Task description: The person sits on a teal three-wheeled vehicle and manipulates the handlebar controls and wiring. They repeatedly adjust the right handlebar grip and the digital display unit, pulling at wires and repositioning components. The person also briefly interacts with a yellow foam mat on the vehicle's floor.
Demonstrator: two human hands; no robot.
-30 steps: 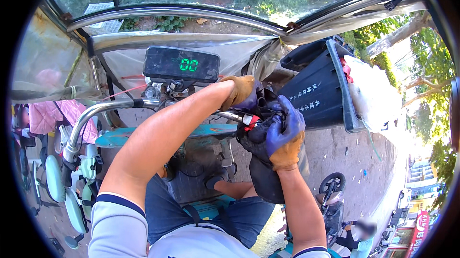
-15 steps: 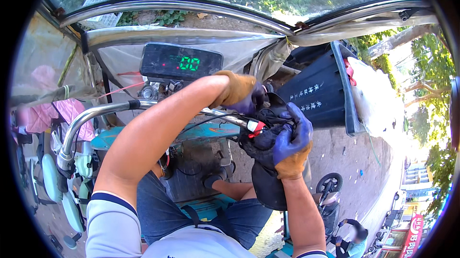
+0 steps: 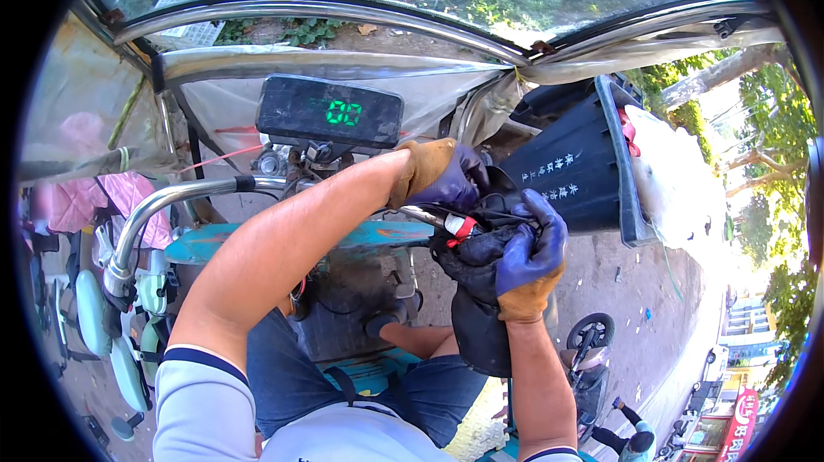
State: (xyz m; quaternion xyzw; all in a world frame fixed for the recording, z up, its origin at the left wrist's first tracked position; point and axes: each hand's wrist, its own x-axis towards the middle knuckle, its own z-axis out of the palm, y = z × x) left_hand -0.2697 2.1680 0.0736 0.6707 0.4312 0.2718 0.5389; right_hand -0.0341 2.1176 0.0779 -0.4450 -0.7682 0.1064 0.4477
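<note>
At the right end of the chrome handlebar (image 3: 184, 194) hangs a black padded cover (image 3: 481, 316), loose and crumpled. Its upper part is bunched among thin black cables. A red-and-white piece (image 3: 459, 227) pokes out of the bunched fabric. My left hand (image 3: 442, 177), in a purple-and-tan work glove, reaches across to the cover's far upper edge, fingers curled closed on the black material. My right hand (image 3: 534, 256), gloved alike, grips the cover from its right side, thumb and fingers bent around the fabric. What lies inside the folds is hidden.
A dark display (image 3: 330, 110) with green digits stands beyond the handlebar. Clear plastic sheeting and a curved metal frame (image 3: 343, 9) enclose the front. A dark bin (image 3: 562, 161) holding a white bag lies right. Left are pink fabric (image 3: 129, 204) and parked scooters. A person (image 3: 631, 436) is at lower right.
Both hands stay at the cover; my left fingers have shifted slightly right along its upper edge. Red marks on the display have gone out. The person at lower right has changed posture.
</note>
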